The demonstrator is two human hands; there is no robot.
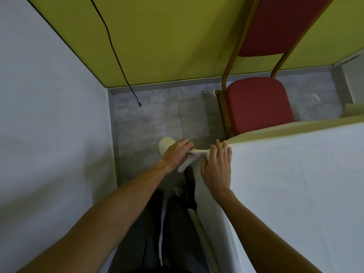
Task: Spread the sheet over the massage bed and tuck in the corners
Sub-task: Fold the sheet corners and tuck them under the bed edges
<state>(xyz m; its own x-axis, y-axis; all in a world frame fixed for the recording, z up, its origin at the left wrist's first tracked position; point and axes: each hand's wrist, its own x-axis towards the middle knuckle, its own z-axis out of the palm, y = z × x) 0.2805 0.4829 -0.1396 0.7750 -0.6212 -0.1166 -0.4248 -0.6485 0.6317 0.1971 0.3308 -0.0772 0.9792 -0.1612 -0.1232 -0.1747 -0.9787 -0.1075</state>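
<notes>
A grey tiled floor [149, 119] runs between a white wall and the massage bed [295, 125] on the right, with a red chair [256, 103] beyond. The sheet [295, 184] covers the bed. The left hand [175, 154] grips the sheet's bunched far-left corner in curled fingers. Just beside it, the right hand [216, 168] presses the bed's corner with straight, close fingers.

Sheet: a big white cloth sheet [295, 184] lies flat and smooth on top of the bed, on the right side of the view.
Sheet corner: its loose end is bunched up and pulled out to the left, past the bed's corner.
Hold: the left hand [176, 154] grips the bunched end; the right hand [216, 168] lies flat on the sheet, right at the corner.
Bed: a cream padded massage bed [285, 128]; only its far edge peeks out beside the sheet.
</notes>
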